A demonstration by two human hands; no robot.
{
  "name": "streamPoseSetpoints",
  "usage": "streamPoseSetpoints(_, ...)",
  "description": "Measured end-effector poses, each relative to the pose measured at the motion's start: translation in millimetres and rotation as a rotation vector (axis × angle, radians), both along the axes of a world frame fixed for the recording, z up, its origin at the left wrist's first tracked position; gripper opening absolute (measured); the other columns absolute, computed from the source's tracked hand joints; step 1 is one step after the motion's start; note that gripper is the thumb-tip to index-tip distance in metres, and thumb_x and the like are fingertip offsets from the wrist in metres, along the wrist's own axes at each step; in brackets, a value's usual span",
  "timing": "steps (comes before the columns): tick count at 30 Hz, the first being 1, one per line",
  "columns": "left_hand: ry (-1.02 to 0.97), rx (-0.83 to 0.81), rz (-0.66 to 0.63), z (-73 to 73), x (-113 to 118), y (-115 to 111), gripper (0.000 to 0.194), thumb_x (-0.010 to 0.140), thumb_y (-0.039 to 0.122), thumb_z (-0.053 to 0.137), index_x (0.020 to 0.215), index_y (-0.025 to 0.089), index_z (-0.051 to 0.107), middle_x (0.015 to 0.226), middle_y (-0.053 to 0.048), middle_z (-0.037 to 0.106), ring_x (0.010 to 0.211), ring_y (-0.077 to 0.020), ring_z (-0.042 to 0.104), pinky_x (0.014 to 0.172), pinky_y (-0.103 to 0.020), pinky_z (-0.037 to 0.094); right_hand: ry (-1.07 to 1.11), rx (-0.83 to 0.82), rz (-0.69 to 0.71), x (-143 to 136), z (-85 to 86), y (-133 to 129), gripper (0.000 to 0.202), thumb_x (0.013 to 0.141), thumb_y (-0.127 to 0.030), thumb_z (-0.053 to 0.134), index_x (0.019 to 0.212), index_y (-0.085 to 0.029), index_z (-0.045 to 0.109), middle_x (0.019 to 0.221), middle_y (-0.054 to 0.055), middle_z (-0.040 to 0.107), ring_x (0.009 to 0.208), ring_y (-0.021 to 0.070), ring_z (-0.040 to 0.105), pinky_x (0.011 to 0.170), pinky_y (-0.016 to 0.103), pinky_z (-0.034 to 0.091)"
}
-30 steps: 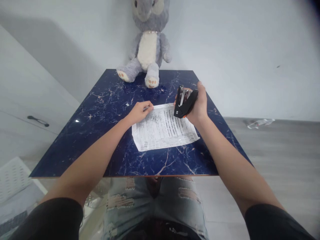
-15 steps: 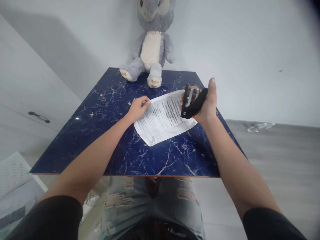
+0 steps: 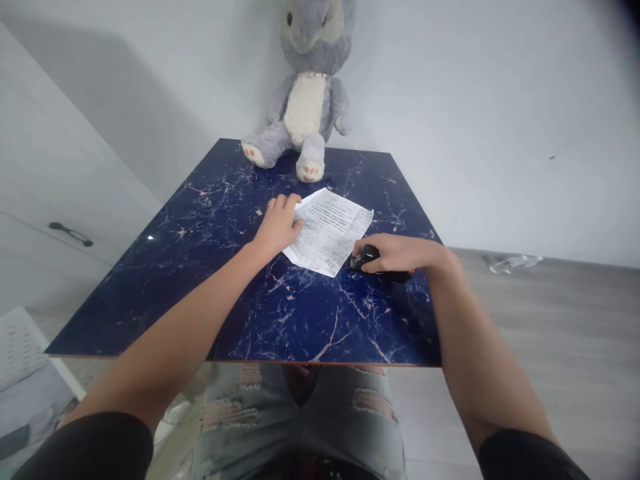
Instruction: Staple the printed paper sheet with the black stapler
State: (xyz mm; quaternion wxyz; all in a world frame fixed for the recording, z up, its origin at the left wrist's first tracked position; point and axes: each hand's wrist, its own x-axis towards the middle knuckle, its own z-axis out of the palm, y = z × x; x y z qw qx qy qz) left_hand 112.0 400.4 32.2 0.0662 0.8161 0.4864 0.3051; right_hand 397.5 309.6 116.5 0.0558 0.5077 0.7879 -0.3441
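A printed sheet of paper (image 3: pixel 330 230), slightly curled at its edges, lies turned at an angle on the dark blue marbled table. Along its left edge, my left hand (image 3: pixel 281 223) grips it, with the thumb over the print and the fingers bent at the far side. My right hand (image 3: pixel 387 252) is closed over a black stapler (image 3: pixel 397 276) that rests low at the tabletop. The stapler's front end is beside the paper's near right corner; whether the corner sits inside its jaw I cannot tell. Part of the stapler is hidden under my fingers.
A grey plush toy (image 3: pixel 307 110) sits at the table's (image 3: pixel 200 220) far edge, against the wall. To the left stands a white cabinet with a dark handle (image 3: pixel 71 233). A clear plastic item (image 3: pixel 515 263) lies on the floor at right. A white basket (image 3: pixel 23 353) is at lower left.
My right hand came down from above the paper, turning over, and now holds the stapler low at the table. The paper has rotated, and my left hand's fingers have shifted on its edge.
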Motion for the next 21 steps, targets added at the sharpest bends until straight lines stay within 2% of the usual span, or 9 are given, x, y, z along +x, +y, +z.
streamPoseSetpoints(2,0.112,0.056,-0.062,7.4,6,-9,0.031,0.088,0.025,0.074,0.116,0.018,0.065,0.135,-0.018,0.057,0.129,-0.0383,0.050,0.105,-0.054,0.043,-0.009,0.009,-0.012,-6,-5.9,1,0.030,0.078,-0.036,0.071,0.104,-0.023,0.072,0.111,0.009,0.074,0.092,0.0286,0.069,0.074,0.039,0.052)
streamPoseSetpoints(5,0.246,-0.020,-0.350,20.6,12,-26,0.017,0.096,0.035,0.069,0.103,0.020,0.070,0.128,-0.013,0.062,0.121,-0.0329,0.057,0.101,-0.049,0.045,-0.037,0.022,-0.041,-14,-8.1,0,0.023,0.078,-0.036,0.072,0.096,-0.021,0.070,0.104,0.010,0.074,0.089,0.0284,0.068,0.073,0.039,0.051)
streamPoseSetpoints(7,0.314,-0.151,-0.564,26.5,10,-40,0.024,0.098,0.044,0.066,0.104,0.022,0.072,0.114,-0.008,0.069,0.106,-0.0269,0.065,0.092,-0.042,0.049,-0.056,0.027,-0.042,-17,-7.1,-2,0.021,0.078,-0.035,0.072,0.093,-0.021,0.070,0.099,0.010,0.074,0.086,0.0281,0.068,0.072,0.039,0.050)
streamPoseSetpoints(9,0.355,-0.216,-0.631,27.0,6,-56,0.035,0.093,0.048,0.073,0.117,0.023,0.069,0.113,-0.007,0.070,0.105,-0.0274,0.066,0.085,-0.039,0.051,-0.066,0.042,-0.027,-19,-5.9,-5,0.019,0.078,-0.033,0.072,0.092,-0.020,0.069,0.097,0.010,0.073,0.084,0.0276,0.067,0.071,0.039,0.049)
streamPoseSetpoints(10,0.369,-0.209,-0.641,25.1,3,-64,0.034,0.092,0.044,0.075,0.119,0.023,0.069,0.115,-0.008,0.070,0.107,-0.0280,0.066,0.085,-0.039,0.051,-0.066,0.055,-0.015,-21,-5.5,-6,0.019,0.078,-0.033,0.072,0.091,-0.020,0.068,0.098,0.010,0.073,0.083,0.0275,0.066,0.070,0.039,0.049)
streamPoseSetpoints(13,0.325,-0.135,-0.611,13.7,-1,-87,0.010,0.099,0.026,0.063,0.104,0.021,0.069,0.105,-0.007,0.071,0.103,-0.0258,0.065,0.088,-0.040,0.053,-0.040,0.088,0.016,-26,-5.1,-10,0.016,0.078,-0.032,0.072,0.088,-0.020,0.067,0.097,0.010,0.072,0.081,0.0268,0.065,0.068,0.038,0.047)
streamPoseSetpoints(18,0.192,0.030,-0.406,-6.0,6,-118,0.023,0.098,0.008,0.048,0.101,0.022,0.066,0.097,-0.008,0.068,0.094,-0.0248,0.064,0.084,-0.042,0.057,-0.030,0.035,0.012,-39,-7.3,-20,0.016,0.081,-0.034,0.071,0.083,-0.020,0.063,0.087,0.008,0.071,0.072,0.0225,0.062,0.062,0.035,0.042)
streamPoseSetpoints(21,0.226,0.142,-0.379,-11.4,9,-130,0.030,0.095,0.003,0.047,0.103,0.024,0.067,0.099,-0.008,0.069,0.090,-0.0245,0.065,0.076,-0.041,0.058,-0.016,0.059,-0.009,-46,-11.2,-24,0.018,0.083,-0.036,0.071,0.083,-0.020,0.062,0.085,0.008,0.070,0.070,0.0207,0.060,0.061,0.034,0.040)
